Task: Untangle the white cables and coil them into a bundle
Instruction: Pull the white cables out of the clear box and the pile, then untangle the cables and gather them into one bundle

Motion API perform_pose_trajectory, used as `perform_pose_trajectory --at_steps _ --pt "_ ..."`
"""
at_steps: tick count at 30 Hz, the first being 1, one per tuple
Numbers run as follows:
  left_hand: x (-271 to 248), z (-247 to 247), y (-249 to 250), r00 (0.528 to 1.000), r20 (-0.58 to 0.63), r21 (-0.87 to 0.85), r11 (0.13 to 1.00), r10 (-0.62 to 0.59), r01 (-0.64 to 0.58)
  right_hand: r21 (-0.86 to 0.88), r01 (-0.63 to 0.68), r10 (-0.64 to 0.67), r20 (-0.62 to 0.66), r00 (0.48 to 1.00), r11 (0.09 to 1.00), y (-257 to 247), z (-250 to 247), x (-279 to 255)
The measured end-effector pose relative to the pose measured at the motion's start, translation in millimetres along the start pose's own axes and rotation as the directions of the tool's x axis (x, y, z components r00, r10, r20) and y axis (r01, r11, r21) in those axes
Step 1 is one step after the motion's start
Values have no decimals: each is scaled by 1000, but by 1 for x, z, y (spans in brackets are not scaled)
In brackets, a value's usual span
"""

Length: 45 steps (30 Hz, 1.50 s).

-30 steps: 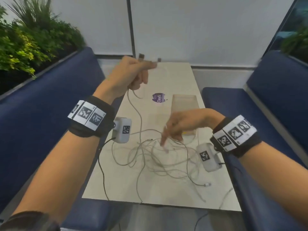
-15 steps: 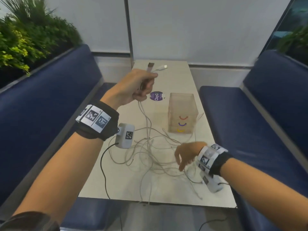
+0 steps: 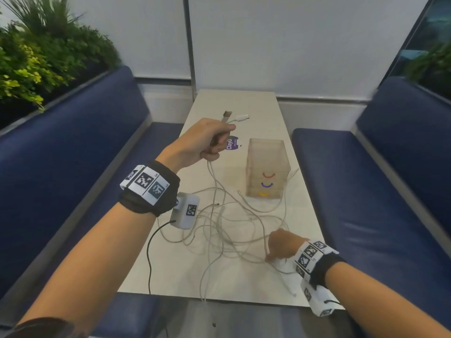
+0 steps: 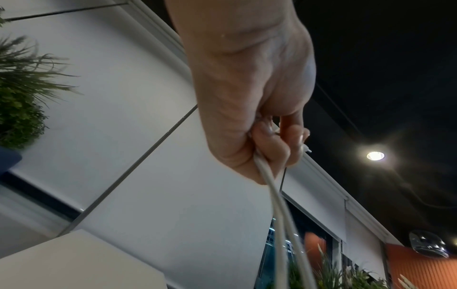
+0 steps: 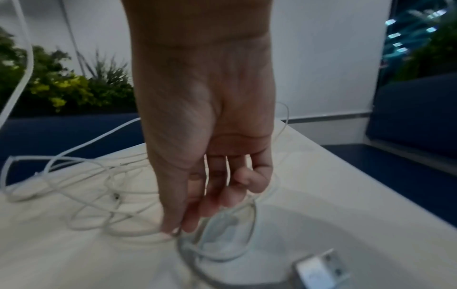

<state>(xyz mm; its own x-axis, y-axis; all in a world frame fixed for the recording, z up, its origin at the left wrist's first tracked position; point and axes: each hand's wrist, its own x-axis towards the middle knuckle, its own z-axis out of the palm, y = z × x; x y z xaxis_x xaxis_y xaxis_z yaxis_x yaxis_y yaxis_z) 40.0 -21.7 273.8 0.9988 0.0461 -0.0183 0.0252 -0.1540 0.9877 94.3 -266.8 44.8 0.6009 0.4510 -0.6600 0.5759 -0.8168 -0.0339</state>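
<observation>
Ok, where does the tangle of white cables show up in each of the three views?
Head: the white cables sprawl mid-table, between both hands.
Left wrist: only two strands hanging from the left hand.
Right wrist: loops left of the right hand.
Shared landmark: the table.

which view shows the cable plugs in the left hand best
The head view: two plugs poke out above the left hand, which grips their white cables. The left wrist view shows only one plug tip past the curled fingers. The right wrist view shows neither.
</observation>
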Motion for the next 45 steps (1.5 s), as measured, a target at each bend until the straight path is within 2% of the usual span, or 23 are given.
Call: perform_pose_trajectory --at_steps 3,8,11,13,15,19,22,24,25,26,28,32,33,35,39,42,45 --pt "1 4 -2 1000 -4 36 999 8 -8 8 -9 9 -19 1000 1000 2 2 5" --pt "5 12 -4 1000 10 -7 1000 17 -17 110 -79 95 -157 983 991 7 -10 8" --pt "5 15 -5 1000 26 -36 999 10 -10 119 -98 113 -123 986 988 1 1 15" --pt "5 16 -5 999 30 -43 999 21 -20 130 -70 80 -76 994 989 -2 3 16" --pt "5 17 -6 999 35 -28 999 33 -32 226 -36 56 -83 995 973 -4 -12 10" --pt "7 24 -15 994 84 103 992 65 -74 430 100 -16 -193 981 897 0 -64 -12" --pt "8 33 -22 991 119 169 982 69 -88 614 287 -71 -351 934 735 0 -92 -30" --pt "9 37 -24 991 116 188 978 71 -92 700 342 -85 -376 923 627 1 -103 -40" --pt "11 37 -26 989 125 220 969 84 -111 781 357 -76 -373 925 513 0 -109 -45" --pt "11 38 -25 984 147 274 951 102 -140 860 366 -61 -370 927 354 -2 -114 -49" --pt "10 41 -24 970 200 377 903 137 -205 925 371 -54 -367 928 78 -5 -127 -57" --pt "8 50 -28 911 308 437 810 275 -392 906 355 -27 -370 928 -230 -16 -148 -71" --pt "9 52 -31 902 296 427 801 315 -420 901 341 -23 -360 933 -270 -17 -151 -74" --pt "10 56 -37 885 269 468 752 379 -464 911 287 -9 -303 953 -296 -16 -155 -76" --pt "16 62 -45 818 300 639 533 491 -555 920 211 -7 -226 974 -329 -19 -157 -70" --pt "17 62 -46 805 324 770 356 496 -529 915 243 -48 -272 961 -321 -24 -158 -68" --pt "13 59 -43 782 350 803 264 515 -534 909 287 -86 -326 941 -304 -26 -163 -73"
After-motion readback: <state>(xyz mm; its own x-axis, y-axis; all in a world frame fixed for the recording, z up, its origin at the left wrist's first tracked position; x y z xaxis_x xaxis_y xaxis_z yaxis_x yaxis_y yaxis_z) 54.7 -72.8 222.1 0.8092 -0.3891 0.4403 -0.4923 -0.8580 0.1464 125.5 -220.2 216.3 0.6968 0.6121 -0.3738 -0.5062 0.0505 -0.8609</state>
